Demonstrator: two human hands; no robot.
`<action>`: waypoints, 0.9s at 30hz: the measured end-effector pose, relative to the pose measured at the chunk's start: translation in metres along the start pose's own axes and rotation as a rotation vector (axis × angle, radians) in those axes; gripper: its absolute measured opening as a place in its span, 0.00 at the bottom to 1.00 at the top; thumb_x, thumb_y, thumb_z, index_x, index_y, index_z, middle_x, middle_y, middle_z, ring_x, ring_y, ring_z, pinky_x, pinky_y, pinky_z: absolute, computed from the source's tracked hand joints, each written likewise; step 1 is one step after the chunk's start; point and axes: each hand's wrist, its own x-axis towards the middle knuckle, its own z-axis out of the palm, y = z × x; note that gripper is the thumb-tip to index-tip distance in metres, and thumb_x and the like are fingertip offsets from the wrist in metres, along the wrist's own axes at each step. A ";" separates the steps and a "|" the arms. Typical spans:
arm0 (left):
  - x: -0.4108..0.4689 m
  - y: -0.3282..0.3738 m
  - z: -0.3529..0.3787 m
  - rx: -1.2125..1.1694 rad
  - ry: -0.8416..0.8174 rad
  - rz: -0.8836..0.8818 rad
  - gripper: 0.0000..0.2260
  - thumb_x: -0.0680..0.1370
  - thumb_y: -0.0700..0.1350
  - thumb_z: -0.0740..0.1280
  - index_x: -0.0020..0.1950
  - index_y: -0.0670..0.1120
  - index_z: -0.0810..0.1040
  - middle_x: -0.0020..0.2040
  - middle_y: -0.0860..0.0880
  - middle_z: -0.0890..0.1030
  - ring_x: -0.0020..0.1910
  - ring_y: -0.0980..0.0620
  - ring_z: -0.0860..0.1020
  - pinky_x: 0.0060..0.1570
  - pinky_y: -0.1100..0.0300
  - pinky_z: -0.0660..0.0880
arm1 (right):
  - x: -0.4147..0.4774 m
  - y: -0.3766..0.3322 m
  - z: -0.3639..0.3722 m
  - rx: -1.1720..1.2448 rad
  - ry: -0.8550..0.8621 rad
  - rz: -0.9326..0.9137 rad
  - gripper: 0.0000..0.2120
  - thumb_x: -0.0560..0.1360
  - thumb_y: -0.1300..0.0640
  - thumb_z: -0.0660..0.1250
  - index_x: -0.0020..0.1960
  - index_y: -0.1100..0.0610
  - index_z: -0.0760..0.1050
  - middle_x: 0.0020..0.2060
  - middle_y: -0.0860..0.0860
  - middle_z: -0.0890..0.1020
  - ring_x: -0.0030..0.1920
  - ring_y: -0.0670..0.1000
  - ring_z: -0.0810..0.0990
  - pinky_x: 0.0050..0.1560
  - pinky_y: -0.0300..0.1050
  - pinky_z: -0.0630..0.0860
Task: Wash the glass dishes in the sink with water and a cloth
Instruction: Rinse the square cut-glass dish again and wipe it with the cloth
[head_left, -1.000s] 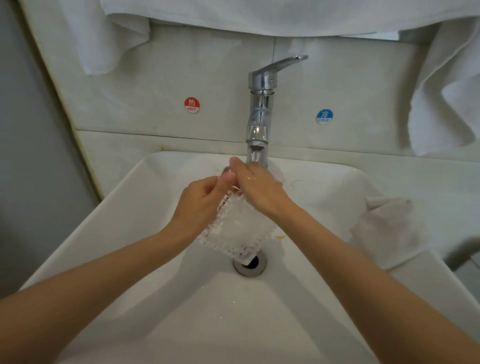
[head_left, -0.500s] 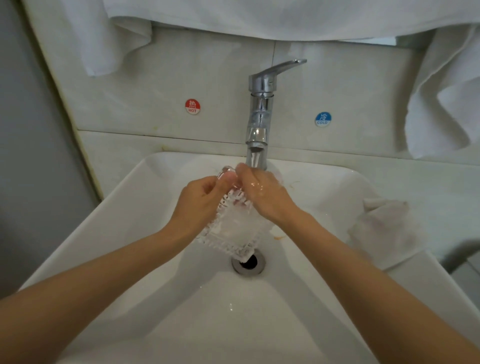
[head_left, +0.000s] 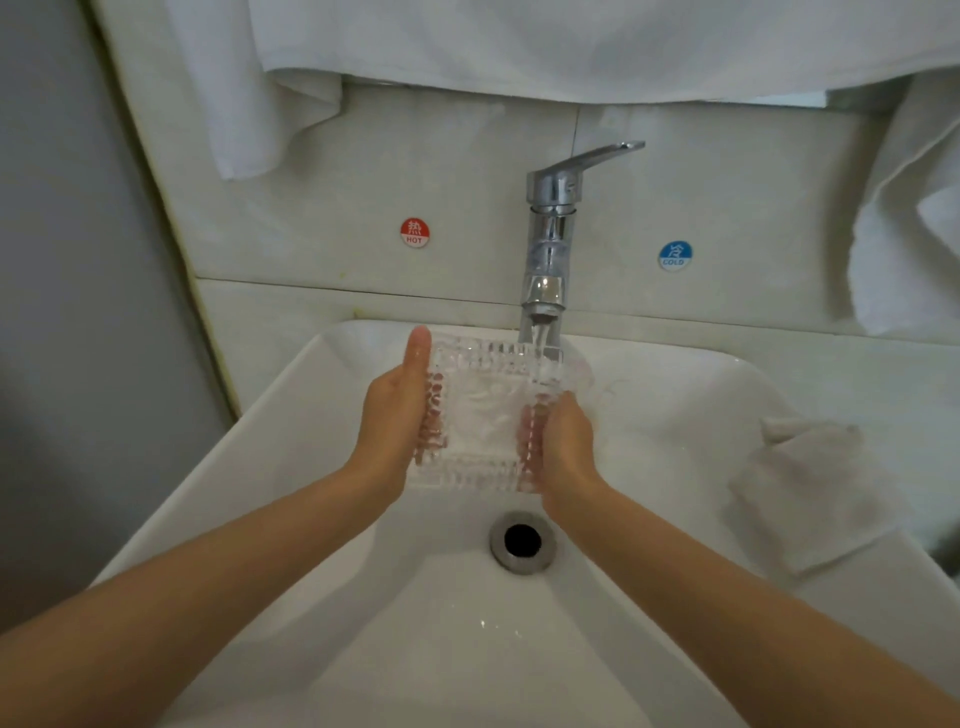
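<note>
The step in hand looks like the rinse. A square cut-glass dish (head_left: 483, 415) is held over the sink (head_left: 291, 519), under the water (head_left: 540, 340) running from the tap (head_left: 550, 234).

The left grip (head_left: 389, 421) is clamped on the dish's left side, with the thumb laid straight along that edge and pointing away from the person. The right grip (head_left: 566, 441) is clamped on the right side. Its fingers are curled round the edge and show pink through the glass. The dish sits between the two grips and touches both. The water strikes its far right corner, just beyond the right grip.

Being square, the dish has no real long axis. Its hollow seems to face up toward the camera. Its edges lie nearly square to the basin, with the far edge toward the tap and perhaps slightly raised, though clear glass makes the tilt hard to judge.

The drain (head_left: 522, 540) lies on the near side of both grips and under them. The cloth (head_left: 810, 488) lies well to the right of the right grip, on the sink's rim, with neither grip on it.

The next move probably calls for tipping the dish so the water sweeps the whole hollow. Otherwise one grip must take the full weight while the other fetches the cloth. Wet ribbed glass is likely slippery, so the holding grip should stay firm.
</note>
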 end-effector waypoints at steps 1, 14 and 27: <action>0.003 0.001 -0.001 -0.011 -0.006 0.001 0.23 0.79 0.60 0.53 0.34 0.47 0.74 0.23 0.55 0.74 0.25 0.56 0.72 0.28 0.63 0.70 | 0.000 -0.001 -0.001 -0.056 0.024 -0.031 0.20 0.80 0.53 0.48 0.32 0.54 0.66 0.23 0.49 0.69 0.24 0.47 0.64 0.24 0.38 0.61; 0.001 -0.001 0.009 0.289 -0.077 0.160 0.23 0.82 0.51 0.52 0.35 0.40 0.75 0.32 0.45 0.76 0.32 0.49 0.73 0.36 0.59 0.69 | -0.008 -0.033 -0.009 -0.851 0.027 -0.611 0.23 0.81 0.51 0.48 0.37 0.60 0.74 0.33 0.52 0.76 0.37 0.54 0.74 0.35 0.43 0.65; -0.005 -0.011 0.014 0.332 0.016 0.177 0.22 0.81 0.48 0.53 0.28 0.44 0.68 0.27 0.48 0.70 0.29 0.49 0.68 0.37 0.55 0.65 | -0.001 -0.033 -0.033 -0.931 -0.133 -0.387 0.21 0.82 0.49 0.47 0.45 0.58 0.74 0.44 0.55 0.76 0.49 0.57 0.74 0.47 0.47 0.67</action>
